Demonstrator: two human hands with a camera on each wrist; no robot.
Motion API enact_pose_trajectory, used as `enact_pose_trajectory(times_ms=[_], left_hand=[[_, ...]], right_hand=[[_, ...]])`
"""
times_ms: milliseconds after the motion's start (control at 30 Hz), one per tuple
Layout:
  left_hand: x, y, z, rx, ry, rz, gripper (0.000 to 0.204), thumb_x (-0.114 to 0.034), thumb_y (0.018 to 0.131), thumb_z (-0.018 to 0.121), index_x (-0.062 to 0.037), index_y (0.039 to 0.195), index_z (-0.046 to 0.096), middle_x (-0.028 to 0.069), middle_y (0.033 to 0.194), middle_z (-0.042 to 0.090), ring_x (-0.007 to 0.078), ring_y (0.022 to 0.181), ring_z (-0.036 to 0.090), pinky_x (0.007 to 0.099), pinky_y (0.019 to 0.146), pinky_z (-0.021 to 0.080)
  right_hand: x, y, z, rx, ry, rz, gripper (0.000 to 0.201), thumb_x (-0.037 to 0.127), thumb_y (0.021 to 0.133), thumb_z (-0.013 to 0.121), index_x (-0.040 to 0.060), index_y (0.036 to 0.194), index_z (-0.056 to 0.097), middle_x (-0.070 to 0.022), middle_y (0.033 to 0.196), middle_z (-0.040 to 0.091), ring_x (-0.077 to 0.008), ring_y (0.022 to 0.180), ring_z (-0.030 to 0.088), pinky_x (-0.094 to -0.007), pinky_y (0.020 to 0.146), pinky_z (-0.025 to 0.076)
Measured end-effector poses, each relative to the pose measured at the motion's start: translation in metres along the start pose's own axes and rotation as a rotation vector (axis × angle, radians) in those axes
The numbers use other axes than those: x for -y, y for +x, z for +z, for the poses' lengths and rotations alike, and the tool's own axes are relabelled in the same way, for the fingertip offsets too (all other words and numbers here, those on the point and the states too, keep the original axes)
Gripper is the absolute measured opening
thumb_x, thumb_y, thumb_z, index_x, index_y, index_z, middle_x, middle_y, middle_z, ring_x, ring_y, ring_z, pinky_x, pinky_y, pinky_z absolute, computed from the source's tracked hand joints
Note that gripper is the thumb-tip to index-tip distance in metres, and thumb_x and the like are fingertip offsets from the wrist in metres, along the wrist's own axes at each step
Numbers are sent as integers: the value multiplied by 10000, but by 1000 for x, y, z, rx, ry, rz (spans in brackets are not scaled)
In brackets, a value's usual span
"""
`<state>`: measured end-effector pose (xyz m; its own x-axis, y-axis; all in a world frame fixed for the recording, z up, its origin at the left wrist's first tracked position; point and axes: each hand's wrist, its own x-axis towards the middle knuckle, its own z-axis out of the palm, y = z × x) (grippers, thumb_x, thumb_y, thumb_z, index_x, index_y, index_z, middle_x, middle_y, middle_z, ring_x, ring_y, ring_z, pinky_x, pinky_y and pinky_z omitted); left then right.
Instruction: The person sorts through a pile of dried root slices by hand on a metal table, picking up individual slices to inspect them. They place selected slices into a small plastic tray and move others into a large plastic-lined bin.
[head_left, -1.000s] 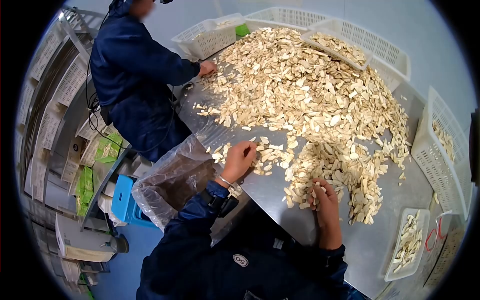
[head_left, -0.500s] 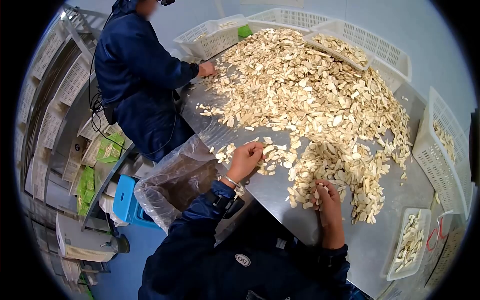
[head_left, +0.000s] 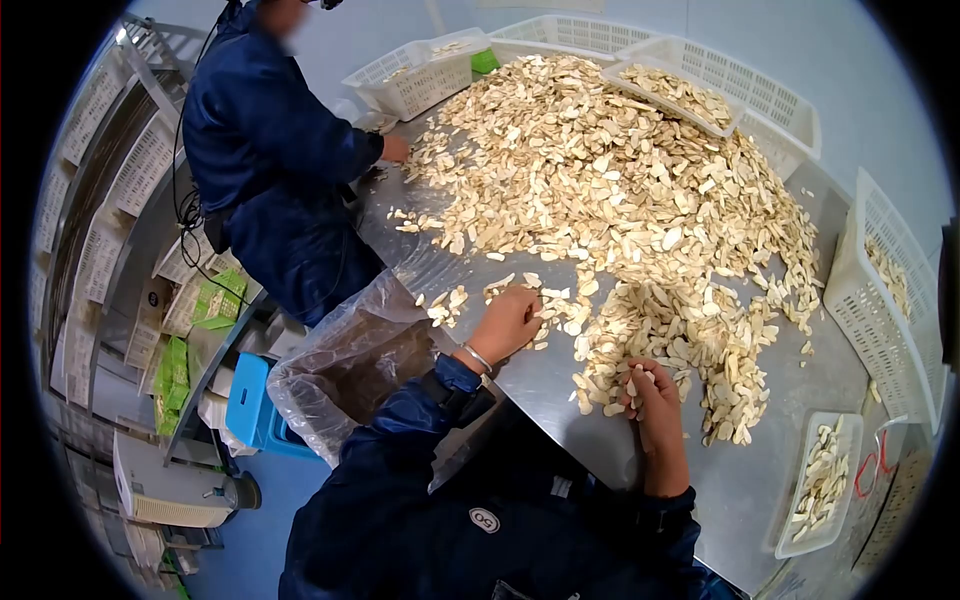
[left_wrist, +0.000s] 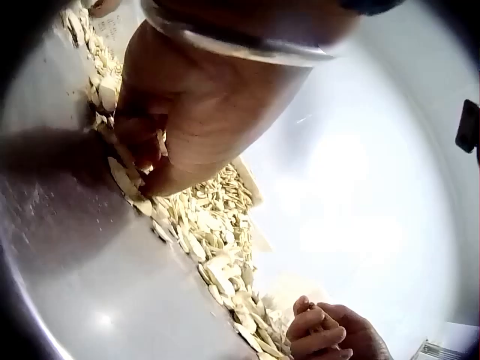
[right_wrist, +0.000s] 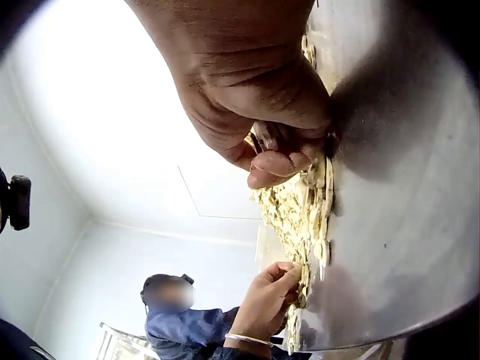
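At the near side of the metal table (head_left: 735, 510), slices everywhere: the big heap (head_left: 600, 170) spreads toward the wall, a lower heap (head_left: 670, 330) runs down between the hands; from my remote seat I read the left hand (head_left: 508, 322) as curled in, fingertips pinching slices at the table surface, the right hand (head_left: 658, 420) as closed round a few slices at the lower heap's near edge; how many each holds, I cannot tell. My main worry is the left side; a loose strip of slices (head_left: 440, 307) lies close to the table edge, with the plastic-lined bin (head_left: 300, 385) open just beside it, so a sweep of the left forearm or sleeve (head_left: 400, 410) could push good and bad over together, or drop some on the floor. Second, the right fingers are crowded; reaching for more with slices already in the grip could let one slip back unseen, or snap a thin one under a hard pinch. Third, the lower heap looks loosely piled; pulling from its foot might slide pieces over whatever has been set apart. The small tray (head_left: 797, 550) sits well apart on the right; a careless elbow there could tip it.
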<state>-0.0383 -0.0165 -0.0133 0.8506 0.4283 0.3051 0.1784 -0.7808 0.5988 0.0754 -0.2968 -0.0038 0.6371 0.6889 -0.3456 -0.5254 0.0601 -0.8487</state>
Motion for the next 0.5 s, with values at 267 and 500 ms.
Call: enact_pose_trajectory(times_ms=[267,500], left_hand=[[-1,-1,3,-21,-707,-477,45,-78,904,613,-34,910,608,33,730,588,171,713,590,344,562,452],[-15,20,9,206,-530,-274,216,-175,956,616,-10,1088,656,-6,732,595,84,607,555,253,533,439]], right_hand=[[2,-1,1,12,-19,1,176,170,1000,580,79,1146,619,12,889,596,-76,665,544,-205,505,368],[2,-2,3,11,-7,18,182,168,995,591,70,1145,620,7,878,605,-75,660,547,-210,507,372]])
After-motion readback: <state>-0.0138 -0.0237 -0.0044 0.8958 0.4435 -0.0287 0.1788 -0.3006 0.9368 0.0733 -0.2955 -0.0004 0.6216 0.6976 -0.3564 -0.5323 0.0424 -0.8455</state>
